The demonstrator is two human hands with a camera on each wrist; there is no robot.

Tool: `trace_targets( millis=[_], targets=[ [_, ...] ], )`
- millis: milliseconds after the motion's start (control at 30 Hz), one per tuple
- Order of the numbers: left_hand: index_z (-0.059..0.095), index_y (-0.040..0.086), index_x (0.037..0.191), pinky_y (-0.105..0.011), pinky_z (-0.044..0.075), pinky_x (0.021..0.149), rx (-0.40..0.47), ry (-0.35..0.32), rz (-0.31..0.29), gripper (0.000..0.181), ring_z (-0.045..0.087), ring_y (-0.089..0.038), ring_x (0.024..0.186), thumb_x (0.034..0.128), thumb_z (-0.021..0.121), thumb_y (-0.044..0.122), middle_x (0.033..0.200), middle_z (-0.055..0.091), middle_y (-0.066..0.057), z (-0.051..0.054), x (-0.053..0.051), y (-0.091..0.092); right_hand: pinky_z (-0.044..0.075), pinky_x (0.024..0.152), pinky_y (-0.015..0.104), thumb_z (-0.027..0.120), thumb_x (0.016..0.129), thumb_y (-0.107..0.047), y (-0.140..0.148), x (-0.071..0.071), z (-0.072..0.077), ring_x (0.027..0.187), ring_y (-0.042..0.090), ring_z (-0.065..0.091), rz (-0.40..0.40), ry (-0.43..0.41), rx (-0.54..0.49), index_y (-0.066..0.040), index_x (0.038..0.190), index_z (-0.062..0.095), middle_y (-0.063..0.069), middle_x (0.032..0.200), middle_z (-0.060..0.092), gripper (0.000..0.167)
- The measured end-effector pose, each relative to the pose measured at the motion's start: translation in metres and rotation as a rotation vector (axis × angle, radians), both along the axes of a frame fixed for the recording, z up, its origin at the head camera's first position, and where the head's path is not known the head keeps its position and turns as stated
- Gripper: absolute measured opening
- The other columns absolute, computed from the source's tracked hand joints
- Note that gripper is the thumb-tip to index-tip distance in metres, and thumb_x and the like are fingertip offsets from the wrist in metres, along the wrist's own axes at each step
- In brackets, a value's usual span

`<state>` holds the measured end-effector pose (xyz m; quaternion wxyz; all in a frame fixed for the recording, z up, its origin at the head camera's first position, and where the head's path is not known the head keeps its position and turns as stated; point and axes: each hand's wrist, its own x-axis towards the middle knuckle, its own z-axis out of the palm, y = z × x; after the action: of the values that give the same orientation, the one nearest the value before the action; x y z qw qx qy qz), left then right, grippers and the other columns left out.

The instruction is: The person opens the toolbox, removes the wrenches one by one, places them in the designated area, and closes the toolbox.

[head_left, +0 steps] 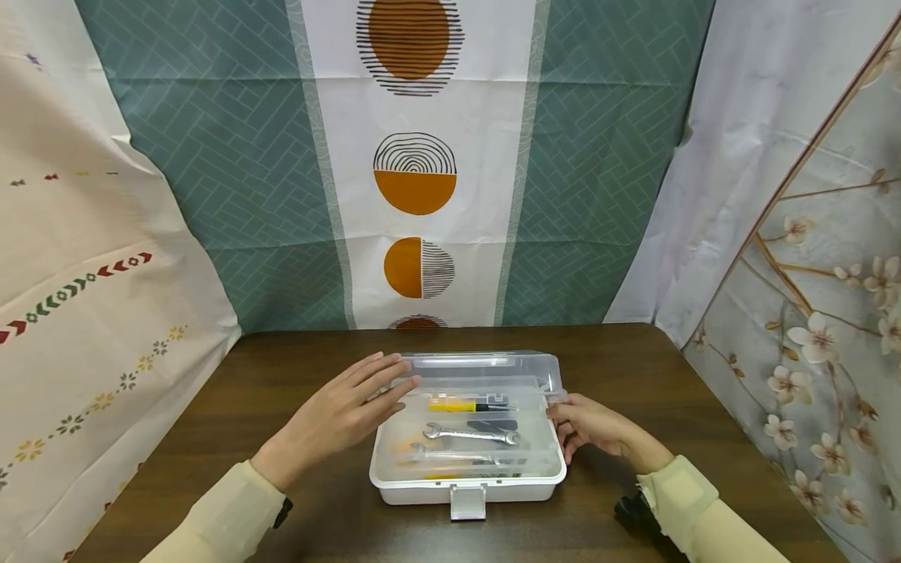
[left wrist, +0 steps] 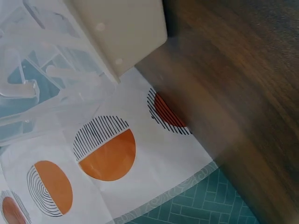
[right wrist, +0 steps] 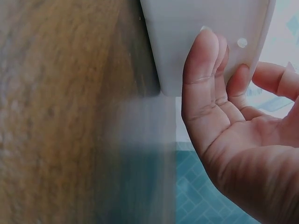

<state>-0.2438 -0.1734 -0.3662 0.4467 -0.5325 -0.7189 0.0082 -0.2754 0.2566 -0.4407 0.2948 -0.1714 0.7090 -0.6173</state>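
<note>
A white toolbox (head_left: 411, 495) with a raised clear lid (head_left: 486, 363) stands on the table, its front latch (head_left: 468, 503) hanging down. Through a translucent tray I make out a double-ended wrench (head_left: 473, 435), a yellow-and-black screwdriver (head_left: 457, 407) and other blurred tools. My left hand (head_left: 345, 414) is by the lid's left edge, fingers extended; whether it touches the lid I cannot tell. At the right side, my right hand (head_left: 594, 428) grips the box, fingers curled against its side wall (right wrist: 177, 42) with the tips at the rim. The left wrist view shows the box wall (left wrist: 126, 32) but no hand.
The dark wooden table (head_left: 303, 508) extends around the box. A patterned cloth (head_left: 415, 274) hangs behind its far edge, with further cloths at left (head_left: 91, 313) and right (head_left: 802, 375). A black strap (head_left: 633, 512) shows at the right wrist.
</note>
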Motion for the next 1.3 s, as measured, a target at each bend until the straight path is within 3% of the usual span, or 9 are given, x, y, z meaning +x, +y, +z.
trace_targets(
  millis=[267, 433, 500, 567, 667, 733, 800, 1100, 1300],
  targets=[
    [0.059, 0.007, 0.147, -0.047, 0.046, 0.112, -0.021, -0.12, 0.076, 0.044, 0.057, -0.031, 0.135, 0.1153, 0.037, 0.028, 0.143, 0.062, -0.014, 0.006, -0.005, -0.002, 0.062, 0.063, 0.037, 0.05, 0.108, -0.018, 0.004, -0.004, -0.002, 0.075, 0.017, 0.068, 0.078, -0.02, -0.056, -0.01, 0.102, 0.059, 0.005, 0.091, 0.065, 0.013],
    [0.059, 0.007, 0.147, -0.047, 0.046, 0.112, -0.023, -0.141, 0.079, 0.044, 0.056, -0.031, 0.136, 0.1149, 0.037, 0.028, 0.143, 0.062, -0.014, 0.013, -0.009, -0.001, 0.062, 0.064, 0.037, 0.05, 0.108, -0.017, 0.005, -0.003, -0.003, 0.077, 0.019, 0.068, 0.082, -0.008, -0.055, -0.009, 0.105, 0.058, 0.007, 0.093, 0.066, 0.012],
    [0.059, 0.007, 0.147, -0.048, 0.046, 0.112, -0.027, -0.152, 0.083, 0.041, 0.055, -0.031, 0.137, 0.1136, 0.044, 0.025, 0.143, 0.062, -0.014, 0.016, -0.011, -0.001, 0.062, 0.064, 0.037, 0.05, 0.108, -0.017, 0.006, -0.003, -0.003, 0.078, 0.019, 0.068, 0.08, 0.001, -0.055, -0.008, 0.107, 0.058, 0.007, 0.095, 0.066, 0.012],
    [0.059, 0.007, 0.147, -0.047, 0.045, 0.113, -0.032, -0.164, 0.091, 0.04, 0.055, -0.03, 0.138, 0.1084, 0.058, 0.019, 0.143, 0.062, -0.014, 0.018, -0.012, 0.0, 0.062, 0.064, 0.037, 0.049, 0.109, -0.016, 0.007, -0.003, -0.002, 0.078, 0.019, 0.068, 0.082, 0.009, -0.053, -0.007, 0.108, 0.058, 0.008, 0.096, 0.066, 0.013],
    [0.06, 0.007, 0.146, -0.048, 0.046, 0.112, -0.038, -0.169, 0.097, 0.058, 0.055, -0.032, 0.137, 0.0908, 0.08, 0.006, 0.144, 0.061, -0.015, 0.02, -0.014, -0.001, 0.062, 0.065, 0.037, 0.048, 0.109, -0.017, 0.007, -0.004, -0.002, 0.079, 0.019, 0.068, 0.094, 0.014, -0.051, -0.007, 0.112, 0.058, 0.009, 0.098, 0.066, 0.015],
    [0.06, 0.006, 0.145, -0.047, 0.046, 0.112, -0.041, -0.168, 0.106, 0.071, 0.055, -0.032, 0.137, 0.0792, 0.087, 0.0, 0.145, 0.06, -0.015, 0.021, -0.015, -0.001, 0.062, 0.065, 0.037, 0.048, 0.109, -0.018, 0.007, -0.004, -0.003, 0.079, 0.019, 0.068, 0.101, 0.015, -0.049, -0.007, 0.113, 0.059, 0.009, 0.098, 0.067, 0.016],
    [0.059, 0.006, 0.145, -0.046, 0.045, 0.113, -0.044, -0.167, 0.118, 0.077, 0.055, -0.032, 0.137, 0.0743, 0.089, -0.004, 0.146, 0.06, -0.014, 0.022, -0.015, -0.002, 0.062, 0.065, 0.037, 0.048, 0.109, -0.017, 0.007, -0.004, -0.003, 0.079, 0.019, 0.068, 0.105, 0.014, -0.05, -0.007, 0.113, 0.059, 0.008, 0.099, 0.067, 0.015],
    [0.06, 0.008, 0.145, -0.044, 0.045, 0.114, -0.014, -0.19, 0.152, 0.068, 0.056, -0.031, 0.137, 0.0828, 0.084, -0.003, 0.146, 0.061, -0.012, 0.024, -0.017, 0.0, 0.062, 0.065, 0.038, 0.049, 0.109, -0.017, 0.006, -0.005, -0.006, 0.079, 0.02, 0.069, 0.114, 0.019, -0.066, -0.007, 0.11, 0.059, 0.008, 0.097, 0.067, 0.014],
    [0.064, 0.009, 0.141, -0.047, 0.052, 0.105, 0.04, -0.217, 0.167, 0.069, 0.059, -0.031, 0.133, 0.0776, 0.088, -0.004, 0.142, 0.064, -0.012, 0.025, -0.02, 0.004, 0.062, 0.065, 0.037, 0.049, 0.108, -0.016, 0.005, -0.005, -0.004, 0.079, 0.02, 0.069, 0.105, 0.029, -0.061, -0.005, 0.11, 0.058, 0.008, 0.098, 0.067, 0.014]
  ],
)
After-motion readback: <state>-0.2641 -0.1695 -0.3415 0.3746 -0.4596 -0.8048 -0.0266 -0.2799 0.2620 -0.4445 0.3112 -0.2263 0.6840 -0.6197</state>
